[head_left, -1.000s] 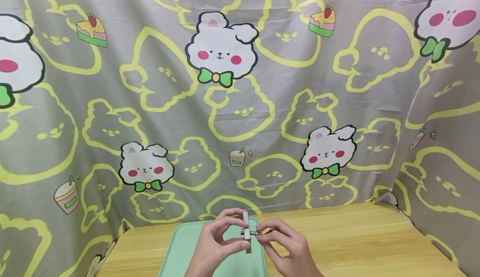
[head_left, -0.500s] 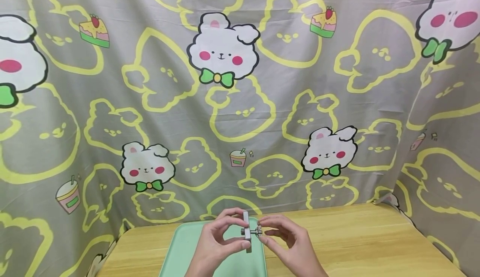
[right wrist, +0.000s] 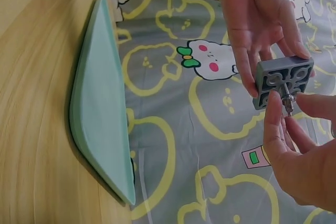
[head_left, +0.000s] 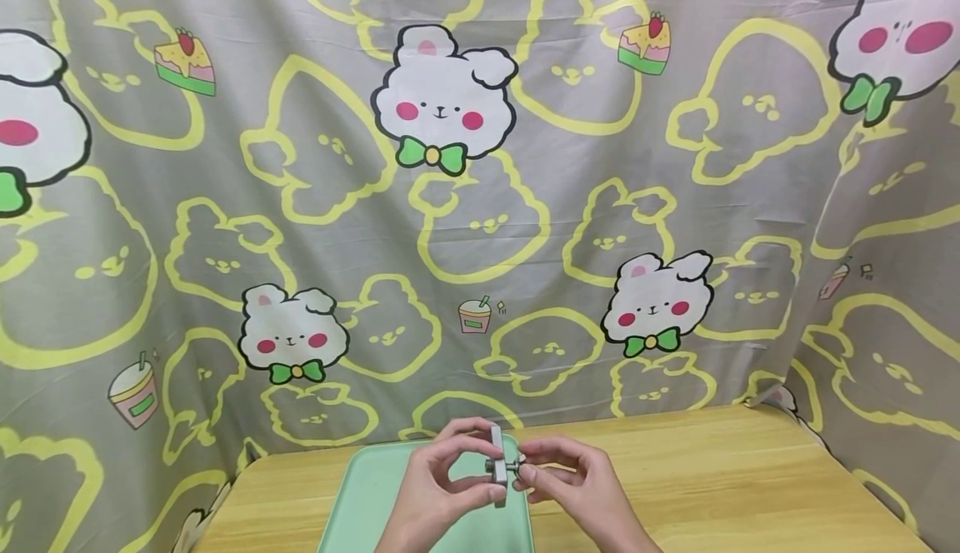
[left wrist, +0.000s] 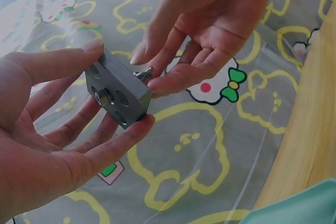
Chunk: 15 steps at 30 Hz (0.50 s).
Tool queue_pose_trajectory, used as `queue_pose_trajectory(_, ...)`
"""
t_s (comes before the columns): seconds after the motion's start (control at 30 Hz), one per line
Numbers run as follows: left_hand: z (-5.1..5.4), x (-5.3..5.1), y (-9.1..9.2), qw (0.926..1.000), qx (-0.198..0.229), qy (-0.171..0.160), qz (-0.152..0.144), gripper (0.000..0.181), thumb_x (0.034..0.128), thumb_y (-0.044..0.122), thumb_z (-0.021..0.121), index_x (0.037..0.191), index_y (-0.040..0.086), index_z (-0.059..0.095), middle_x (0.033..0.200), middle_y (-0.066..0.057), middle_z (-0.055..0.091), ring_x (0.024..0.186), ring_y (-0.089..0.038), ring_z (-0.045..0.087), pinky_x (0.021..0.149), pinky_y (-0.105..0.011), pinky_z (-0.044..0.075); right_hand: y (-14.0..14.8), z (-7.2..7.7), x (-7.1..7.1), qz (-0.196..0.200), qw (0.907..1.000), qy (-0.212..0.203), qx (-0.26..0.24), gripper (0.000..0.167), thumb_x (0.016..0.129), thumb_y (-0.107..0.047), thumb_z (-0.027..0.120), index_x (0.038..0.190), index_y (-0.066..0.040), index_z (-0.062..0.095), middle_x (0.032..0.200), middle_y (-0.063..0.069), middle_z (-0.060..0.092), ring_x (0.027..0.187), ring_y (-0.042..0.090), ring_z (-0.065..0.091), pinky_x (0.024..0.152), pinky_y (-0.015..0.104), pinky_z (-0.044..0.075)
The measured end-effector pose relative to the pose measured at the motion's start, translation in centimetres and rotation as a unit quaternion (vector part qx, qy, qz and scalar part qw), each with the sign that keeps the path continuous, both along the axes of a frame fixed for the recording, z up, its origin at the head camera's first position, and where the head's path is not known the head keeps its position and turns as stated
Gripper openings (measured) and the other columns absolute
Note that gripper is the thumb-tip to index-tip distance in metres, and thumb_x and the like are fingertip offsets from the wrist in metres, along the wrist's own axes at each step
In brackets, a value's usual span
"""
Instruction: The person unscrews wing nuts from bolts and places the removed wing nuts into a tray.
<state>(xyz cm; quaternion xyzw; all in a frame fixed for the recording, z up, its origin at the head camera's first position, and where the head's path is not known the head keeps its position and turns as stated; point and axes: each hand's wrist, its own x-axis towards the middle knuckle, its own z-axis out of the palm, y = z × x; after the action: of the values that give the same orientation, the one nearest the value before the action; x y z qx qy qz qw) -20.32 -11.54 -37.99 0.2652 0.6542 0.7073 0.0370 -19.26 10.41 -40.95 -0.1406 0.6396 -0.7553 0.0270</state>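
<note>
A square grey block [left wrist: 118, 90] with several round holes is gripped at opposite edges by my left hand [head_left: 433, 478], thumb below and fingers above. A metal bolt [right wrist: 286, 99] passes through the block; its round head [left wrist: 104, 97] shows on one face and its shank sticks out of the other. At the shank's end, my right hand [head_left: 581, 482] pinches a small metal piece between thumb and fingers. The right fingertips partly cover that piece, and its exact shape cannot be told. Both hands are raised, the left one in front of the green tray [head_left: 367, 486].
The green tray lies on a wooden table [head_left: 712, 470], below and left of the block. Behind the table and at its sides hangs a grey curtain [head_left: 540, 286] printed with yellow outlines and white cartoon animals.
The right hand's fingers, spread around the bolt's end half a second ago, have come together on it. The block and left hand have shifted slightly to the right.
</note>
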Motion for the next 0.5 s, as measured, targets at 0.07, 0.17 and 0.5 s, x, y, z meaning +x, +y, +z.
queue_pose_trajectory(0.07, -0.02, 0.03, 0.05, 1.0, -0.003, 0.003, -0.002, 0.032, 0.0807, -0.005, 0.083, 0.111, -0.004, 0.072, 0.138, -0.022, 0.05, 0.127, -0.029, 0.054, 0.09, -0.049, 0.062, 0.06, -0.1, -0.08, 0.009, 0.9999, -0.01, -0.002, 0.034, 0.099, -0.012, 0.07, 0.126, 0.008, 0.065, 0.107, 0.015, 0.071, 0.089, 0.024, 0.075, 0.078, 0.035, 0.065)
queue_pose_trajectory(0.17, -0.06, 0.04, 0.12, 0.9999, -0.006, 0.007, -0.003, 0.031, 0.0811, -0.005, 0.083, 0.111, -0.003, 0.072, 0.138, -0.021, 0.05, 0.126, -0.029, 0.055, 0.09, -0.048, 0.062, 0.08, -0.15, -0.14, 0.012, 0.9996, -0.024, -0.005, 0.033, 0.099, -0.013, 0.07, 0.124, 0.008, 0.065, 0.106, 0.014, 0.072, 0.087, 0.024, 0.076, 0.077, 0.034, 0.065)
queue_pose_trajectory(0.5, -0.09, 0.1, 0.32, 0.9998, -0.011, 0.012, -0.01, 0.032, 0.081, -0.003, 0.084, 0.11, -0.004, 0.072, 0.138, -0.021, 0.05, 0.127, -0.028, 0.054, 0.09, -0.049, 0.062, -0.05, -0.1, -0.04, 0.005, 0.9998, -0.018, 0.003, 0.031, 0.097, -0.011, 0.073, 0.119, 0.009, 0.065, 0.103, 0.015, 0.072, 0.084, 0.021, 0.075, 0.074, 0.033, 0.065)
